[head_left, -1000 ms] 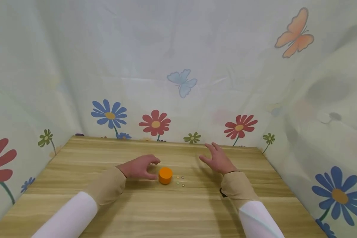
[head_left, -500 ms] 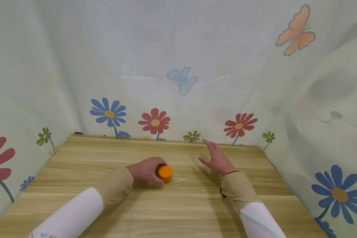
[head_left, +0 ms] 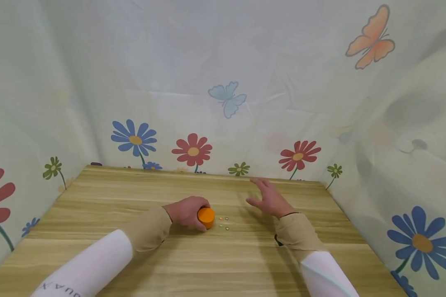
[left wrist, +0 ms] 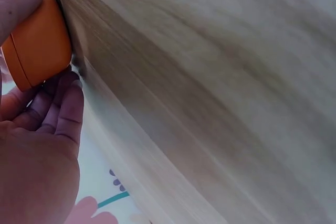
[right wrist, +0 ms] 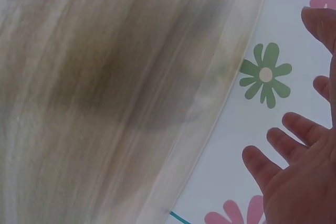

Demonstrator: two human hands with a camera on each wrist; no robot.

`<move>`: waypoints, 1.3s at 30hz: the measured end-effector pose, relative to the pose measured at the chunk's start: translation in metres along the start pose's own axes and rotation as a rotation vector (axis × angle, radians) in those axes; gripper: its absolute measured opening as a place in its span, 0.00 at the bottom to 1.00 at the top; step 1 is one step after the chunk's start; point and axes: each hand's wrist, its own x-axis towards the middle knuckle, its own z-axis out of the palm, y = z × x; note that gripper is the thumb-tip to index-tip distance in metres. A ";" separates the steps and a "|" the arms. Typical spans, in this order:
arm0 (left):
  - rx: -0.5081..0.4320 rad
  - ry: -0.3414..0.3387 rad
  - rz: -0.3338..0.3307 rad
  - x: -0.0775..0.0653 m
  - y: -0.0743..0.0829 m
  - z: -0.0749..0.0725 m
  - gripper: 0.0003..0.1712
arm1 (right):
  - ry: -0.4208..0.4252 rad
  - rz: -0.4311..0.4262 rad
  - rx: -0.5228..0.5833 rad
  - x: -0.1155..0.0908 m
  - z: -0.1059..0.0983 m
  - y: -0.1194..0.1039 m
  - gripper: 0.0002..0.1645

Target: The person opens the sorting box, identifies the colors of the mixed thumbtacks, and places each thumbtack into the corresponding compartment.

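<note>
My left hand grips a small, round orange container around its side, thumb at the near side and fingers at the far side. In the left wrist view a seam runs round the orange container, like a lid's edge, and its other end is right at the wood. Just right of it lie several tiny round pieces, too small to make out. My right hand is held over the table to the right, holding nothing; its fingers are spread in the right wrist view.
The wood-grain table reaches back to a pale wall sheet printed with flowers and butterflies. Similar sheets stand along the left and right sides. A small dark object shows at the table's back left corner.
My left hand has moved right to the orange container and its fingers have closed round it. The right hand stays in nearly the same place, its fingers shifting slightly.
</note>
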 end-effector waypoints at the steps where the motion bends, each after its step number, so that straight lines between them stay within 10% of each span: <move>1: -0.001 -0.003 0.003 0.000 0.001 0.000 0.26 | -0.009 -0.002 -0.001 0.000 0.000 -0.001 0.43; 19: -0.060 -0.001 0.016 -0.011 0.015 0.000 0.28 | -0.114 -0.059 -0.001 0.001 0.004 -0.015 0.35; 39: -0.107 0.027 0.071 -0.019 0.009 0.011 0.33 | -0.183 -0.393 0.126 0.001 0.015 -0.072 0.26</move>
